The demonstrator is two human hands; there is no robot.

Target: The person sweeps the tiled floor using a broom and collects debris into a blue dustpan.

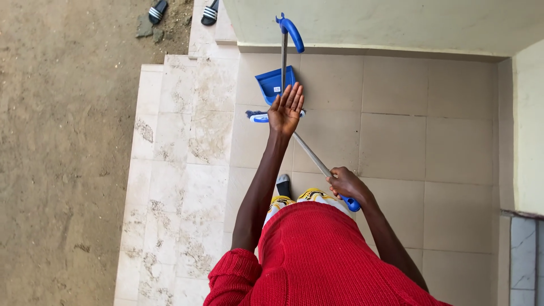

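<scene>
My right hand point(347, 185) grips the blue-tipped end of a grey metal broom handle point(311, 156). The broom's blue and white head point(259, 117) rests on the tiled floor ahead of me. My left hand point(286, 107) is stretched forward over it, fingers spread, holding nothing. Just beyond stands a blue long-handled dustpan point(274, 83), its grey pole rising to a blue grip point(290, 31). My left hand is near the pole but I cannot tell whether it touches it.
Beige floor tiles point(419, 147) extend to a pale wall point(396, 25) ahead and on the right. Worn marble steps point(175, 158) drop to bare dirt ground point(62, 147) on the left. Two striped sandals point(158, 10) lie at the top left.
</scene>
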